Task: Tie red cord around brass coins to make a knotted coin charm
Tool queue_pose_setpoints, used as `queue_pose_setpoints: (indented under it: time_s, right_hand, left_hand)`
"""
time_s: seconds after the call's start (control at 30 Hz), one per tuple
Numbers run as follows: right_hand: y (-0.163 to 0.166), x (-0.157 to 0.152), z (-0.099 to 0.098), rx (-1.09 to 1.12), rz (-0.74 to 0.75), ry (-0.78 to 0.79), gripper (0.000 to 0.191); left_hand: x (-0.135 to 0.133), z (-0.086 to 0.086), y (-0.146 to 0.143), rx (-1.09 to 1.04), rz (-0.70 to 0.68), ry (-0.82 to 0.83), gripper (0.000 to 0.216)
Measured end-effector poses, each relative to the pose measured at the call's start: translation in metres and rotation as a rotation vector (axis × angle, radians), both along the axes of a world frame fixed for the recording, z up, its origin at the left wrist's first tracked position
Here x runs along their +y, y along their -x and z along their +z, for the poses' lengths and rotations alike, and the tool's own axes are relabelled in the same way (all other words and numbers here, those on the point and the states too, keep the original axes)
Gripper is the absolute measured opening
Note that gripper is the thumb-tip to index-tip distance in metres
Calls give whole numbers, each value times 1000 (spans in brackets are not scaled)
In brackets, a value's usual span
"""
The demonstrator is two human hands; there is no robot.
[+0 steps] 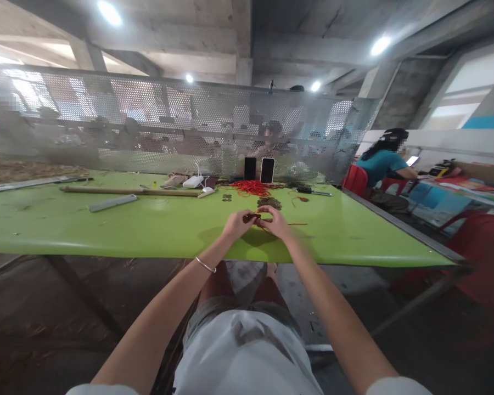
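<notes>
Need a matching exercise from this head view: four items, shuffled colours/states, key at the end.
Items
1. Tabletop
2. Cord heap
3. Bracelet
4. Left hand and right hand

Descriptions
A. Silvery
B. Fingers close together at a small dark piece
C. Lime green
D. Bright red

Pairs: 1-C, 2-D, 3-A, 4-B

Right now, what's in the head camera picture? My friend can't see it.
A person's left hand and right hand meet above a green table, with something small and reddish at the fingertips. Beyond are a small dark heap, red cords and two upright phones before a mesh screen.
</notes>
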State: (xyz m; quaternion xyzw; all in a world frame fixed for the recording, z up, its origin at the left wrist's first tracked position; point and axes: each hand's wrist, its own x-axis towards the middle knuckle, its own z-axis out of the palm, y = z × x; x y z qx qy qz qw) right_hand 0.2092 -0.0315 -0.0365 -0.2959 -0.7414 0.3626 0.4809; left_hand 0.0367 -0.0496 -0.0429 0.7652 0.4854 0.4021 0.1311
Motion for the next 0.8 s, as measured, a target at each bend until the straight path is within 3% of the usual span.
queue_pose_setpoints:
  time_s: [0.4,0.8]
  right_hand:
    - [2,6,-6,-38,23,-26,25]
    - [-2,7,-9,-151,-36,-5,22]
  left_hand:
    - [-3,0,1,-38,-30,-9,23]
    - [-5,2,-2,-175,-109,95,22]
